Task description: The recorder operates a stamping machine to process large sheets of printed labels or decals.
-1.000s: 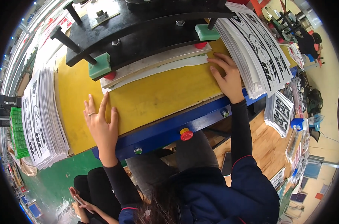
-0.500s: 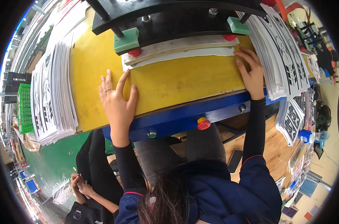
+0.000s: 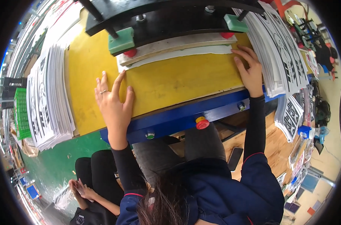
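My left hand lies flat with spread fingers on the yellow press table, a fingertip near the left corner of a white sheet that sits under the press's metal plate. My right hand rests open at the table's right end, fingers by the sheet's right corner and against a stack of black-and-white printed sheets. Neither hand holds anything. The black press head with green blocks hangs over the sheet.
A second stack of printed sheets lies left of the table. The blue front rail carries a red button and a green button. Another person crouches at lower left. A phone lies on a wooden surface.
The view has shifted slightly; both hands stay flat on the yellow table in much the same places beside the white sheet's corners. The press plate remains down on the sheet.
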A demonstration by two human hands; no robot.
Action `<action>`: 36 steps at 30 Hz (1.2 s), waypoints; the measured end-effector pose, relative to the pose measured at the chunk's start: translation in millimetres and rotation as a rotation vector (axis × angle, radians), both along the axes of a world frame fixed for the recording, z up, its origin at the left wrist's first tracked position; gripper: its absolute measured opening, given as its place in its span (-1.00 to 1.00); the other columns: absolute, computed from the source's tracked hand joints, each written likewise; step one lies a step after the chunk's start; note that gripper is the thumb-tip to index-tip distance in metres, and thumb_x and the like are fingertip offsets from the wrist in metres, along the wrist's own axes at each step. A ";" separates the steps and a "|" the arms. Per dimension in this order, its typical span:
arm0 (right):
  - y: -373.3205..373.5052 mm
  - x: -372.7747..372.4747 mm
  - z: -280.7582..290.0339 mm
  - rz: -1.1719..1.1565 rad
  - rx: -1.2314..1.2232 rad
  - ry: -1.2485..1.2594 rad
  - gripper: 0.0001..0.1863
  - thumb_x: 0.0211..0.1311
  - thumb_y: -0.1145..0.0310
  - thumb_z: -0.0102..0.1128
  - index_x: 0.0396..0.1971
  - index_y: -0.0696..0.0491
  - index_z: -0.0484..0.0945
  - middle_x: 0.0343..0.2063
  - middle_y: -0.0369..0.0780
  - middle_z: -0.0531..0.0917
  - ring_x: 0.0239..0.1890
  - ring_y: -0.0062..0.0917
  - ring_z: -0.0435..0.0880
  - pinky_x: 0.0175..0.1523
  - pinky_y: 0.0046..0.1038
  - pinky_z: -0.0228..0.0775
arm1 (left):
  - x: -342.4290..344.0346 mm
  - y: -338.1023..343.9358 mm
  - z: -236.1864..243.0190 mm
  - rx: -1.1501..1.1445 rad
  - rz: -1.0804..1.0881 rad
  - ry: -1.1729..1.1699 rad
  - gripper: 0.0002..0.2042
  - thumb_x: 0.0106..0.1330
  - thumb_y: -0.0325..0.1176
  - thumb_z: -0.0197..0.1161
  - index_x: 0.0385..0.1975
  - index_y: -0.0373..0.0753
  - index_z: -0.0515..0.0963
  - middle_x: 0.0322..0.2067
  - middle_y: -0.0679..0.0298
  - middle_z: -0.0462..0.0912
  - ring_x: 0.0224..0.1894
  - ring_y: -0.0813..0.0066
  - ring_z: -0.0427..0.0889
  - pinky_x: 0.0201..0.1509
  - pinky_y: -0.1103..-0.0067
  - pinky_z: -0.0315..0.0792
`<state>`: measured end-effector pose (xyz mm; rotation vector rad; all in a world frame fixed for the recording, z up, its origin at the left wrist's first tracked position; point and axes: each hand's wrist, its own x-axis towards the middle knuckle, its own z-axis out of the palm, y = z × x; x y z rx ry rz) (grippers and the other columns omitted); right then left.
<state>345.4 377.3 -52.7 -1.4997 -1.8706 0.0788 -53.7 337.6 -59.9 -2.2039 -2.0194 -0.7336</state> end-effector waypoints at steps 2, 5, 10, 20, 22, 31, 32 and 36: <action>1.5 -1.7 -0.2 0.000 0.011 -0.012 -0.76 0.19 0.36 0.23 -0.14 0.01 0.69 -0.01 -0.09 0.63 0.06 -0.16 0.58 0.19 -0.30 0.37 | -1.8 -0.8 2.2 -0.005 0.009 -0.007 -0.56 0.27 -0.22 0.22 0.19 0.10 0.52 0.33 -0.11 0.27 0.41 -0.12 0.18 0.47 0.14 -0.02; 3.9 -3.1 -2.6 0.002 0.019 -0.004 -0.76 0.19 0.35 0.25 -0.14 -0.01 0.69 -0.01 -0.10 0.63 0.06 -0.17 0.58 0.19 -0.30 0.38 | -2.7 -2.3 5.0 -0.005 0.014 -0.011 -0.56 0.27 -0.23 0.22 0.19 0.09 0.53 0.33 -0.10 0.27 0.41 -0.12 0.19 0.47 0.14 -0.02; 2.5 -1.5 -2.1 -0.005 0.022 -0.023 -0.75 0.20 0.34 0.25 -0.12 -0.04 0.69 0.00 -0.12 0.63 0.07 -0.18 0.57 0.20 -0.29 0.38 | -1.8 -1.9 4.5 -0.012 0.014 0.006 -0.58 0.29 -0.22 0.20 0.19 0.08 0.53 0.34 -0.09 0.27 0.41 -0.11 0.19 0.48 0.14 -0.03; 0.7 -1.8 -0.9 -0.005 0.014 -0.014 -0.76 0.22 0.33 0.24 -0.12 -0.04 0.69 0.01 -0.13 0.63 0.08 -0.19 0.57 0.21 -0.30 0.38 | -1.6 -2.6 4.2 -0.019 0.008 0.002 -0.58 0.30 -0.22 0.20 0.20 0.09 0.52 0.35 -0.10 0.26 0.42 -0.11 0.18 0.48 0.15 -0.03; 0.5 -1.8 -1.1 -0.003 0.017 -0.008 -0.76 0.22 0.33 0.24 -0.13 -0.04 0.69 0.01 -0.13 0.63 0.08 -0.19 0.58 0.20 -0.30 0.38 | -1.5 -3.1 3.6 -0.019 0.007 0.002 -0.58 0.30 -0.22 0.20 0.20 0.10 0.52 0.34 -0.10 0.26 0.42 -0.12 0.18 0.47 0.15 -0.03; 1.4 -1.9 -1.9 0.011 0.024 0.002 -0.76 0.22 0.35 0.22 -0.12 -0.01 0.70 0.01 -0.12 0.63 0.09 -0.18 0.57 0.21 -0.31 0.37 | -5.5 -2.4 0.7 -0.009 0.022 0.013 -0.58 0.30 -0.20 0.20 0.19 0.08 0.52 0.34 -0.11 0.26 0.41 -0.12 0.17 0.47 0.16 -0.02; -0.5 0.4 -1.1 0.016 0.018 0.005 -0.76 0.22 0.35 0.22 -0.12 -0.01 0.70 0.01 -0.12 0.63 0.09 -0.18 0.57 0.21 -0.31 0.37 | -2.6 -0.5 0.4 -0.002 0.005 0.009 -0.58 0.30 -0.20 0.20 0.19 0.08 0.52 0.34 -0.12 0.26 0.41 -0.12 0.17 0.47 0.16 -0.02; -0.4 -0.9 0.5 0.020 -0.003 0.007 -0.74 0.23 0.39 0.18 -0.10 0.03 0.69 0.02 -0.09 0.63 0.11 -0.19 0.57 0.23 -0.33 0.35 | -4.2 -2.1 0.6 0.010 0.009 0.017 -0.58 0.31 -0.16 0.19 0.19 0.08 0.52 0.33 -0.13 0.26 0.41 -0.13 0.18 0.47 0.16 -0.01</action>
